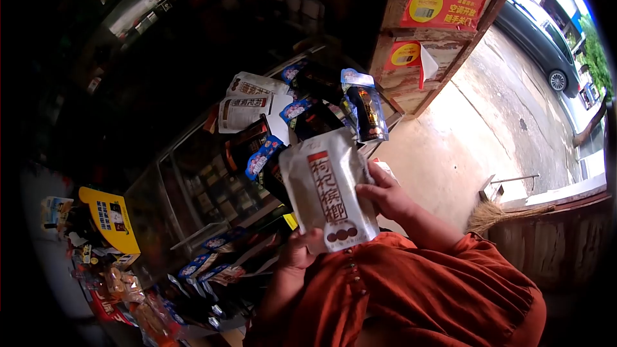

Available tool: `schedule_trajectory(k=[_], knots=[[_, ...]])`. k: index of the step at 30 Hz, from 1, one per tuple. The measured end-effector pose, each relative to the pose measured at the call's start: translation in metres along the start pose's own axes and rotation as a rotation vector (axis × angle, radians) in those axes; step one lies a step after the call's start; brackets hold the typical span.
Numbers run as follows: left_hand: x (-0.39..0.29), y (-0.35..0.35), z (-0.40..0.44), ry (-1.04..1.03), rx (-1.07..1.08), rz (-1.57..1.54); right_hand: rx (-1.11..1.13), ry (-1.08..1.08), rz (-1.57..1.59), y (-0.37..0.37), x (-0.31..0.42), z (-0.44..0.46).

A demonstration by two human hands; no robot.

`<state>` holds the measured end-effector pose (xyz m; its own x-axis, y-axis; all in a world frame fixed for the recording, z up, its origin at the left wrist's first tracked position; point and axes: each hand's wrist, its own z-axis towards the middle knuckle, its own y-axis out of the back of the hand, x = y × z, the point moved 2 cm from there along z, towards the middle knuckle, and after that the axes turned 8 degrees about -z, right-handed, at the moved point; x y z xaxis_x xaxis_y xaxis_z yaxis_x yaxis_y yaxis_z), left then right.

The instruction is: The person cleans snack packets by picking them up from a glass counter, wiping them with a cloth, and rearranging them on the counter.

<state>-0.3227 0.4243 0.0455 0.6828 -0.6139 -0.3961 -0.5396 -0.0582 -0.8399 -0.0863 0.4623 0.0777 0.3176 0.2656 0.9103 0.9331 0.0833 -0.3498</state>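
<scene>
A silvery-white pouch with a red label and dark Chinese lettering is held upright in front of my body. My left hand grips its lower left corner with the thumb over the front. On the opposite side, my right hand is closed around the edge, thumb on the printed face. Just beyond the pouch, a glass display case carries several packets: white pouches, dark packets with blue tops, and a blue-and-black packet at the right end. The fingers behind the pouch are hidden.
More dark packets lie lower left, near a yellow display box and bagged snacks. A wooden door with red posters stands at the right. A straw broom lies by the doorway; a dark car is outside.
</scene>
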Motion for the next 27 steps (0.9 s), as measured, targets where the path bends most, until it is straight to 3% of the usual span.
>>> schedule_trajectory(k=[2,4,5,6,8,9,11,12,14,17,18,20,22,24,27], knots=[[0.000,-0.020,0.000,0.011,-0.051,0.086,0.025,0.103,-0.225,0.000,-0.006,0.001],[0.000,-0.009,-0.003,-0.016,-0.072,0.120,-0.090,0.024,-0.185,0.019,-0.005,0.000],[-0.001,-0.004,-0.004,-0.043,-0.098,0.155,-0.304,-0.045,-0.147,0.030,0.004,-0.001],[-0.002,-0.003,-0.007,-0.043,-0.100,0.151,-0.362,0.045,-0.026,0.040,0.017,0.005],[-0.007,-0.006,-0.014,-0.066,-0.063,0.317,-0.255,0.299,-0.088,0.037,0.062,-0.004],[-0.011,-0.013,-0.018,0.003,-0.083,0.393,-0.268,0.299,-0.087,0.033,0.068,-0.004],[-0.008,-0.023,-0.021,-0.033,-0.042,0.541,-0.299,0.352,-0.242,0.017,0.073,-0.002],[-0.004,-0.028,-0.021,-0.084,-0.009,0.681,-0.344,0.547,-0.668,0.021,0.055,0.006],[0.014,-0.028,-0.018,-0.243,0.079,0.644,-0.270,0.703,-1.117,-0.001,0.057,0.014],[0.015,-0.029,-0.019,-0.255,0.010,0.688,-0.291,0.713,-1.159,-0.015,0.028,0.007],[0.013,-0.031,-0.020,-0.232,-0.018,0.593,-0.234,0.560,-1.124,-0.021,0.024,-0.002],[0.009,-0.031,-0.020,-0.208,-0.056,0.497,0.089,0.335,-1.101,-0.033,0.025,-0.026],[0.003,-0.021,-0.016,-0.294,-0.100,0.478,0.401,0.428,-1.298,-0.037,-0.004,-0.042],[-0.002,-0.006,-0.014,-0.177,-0.088,0.551,0.498,0.480,-1.316,-0.049,0.003,-0.065],[0.007,-0.017,-0.003,-0.277,-0.123,0.700,0.370,0.643,-1.224,-0.050,0.010,-0.054]])
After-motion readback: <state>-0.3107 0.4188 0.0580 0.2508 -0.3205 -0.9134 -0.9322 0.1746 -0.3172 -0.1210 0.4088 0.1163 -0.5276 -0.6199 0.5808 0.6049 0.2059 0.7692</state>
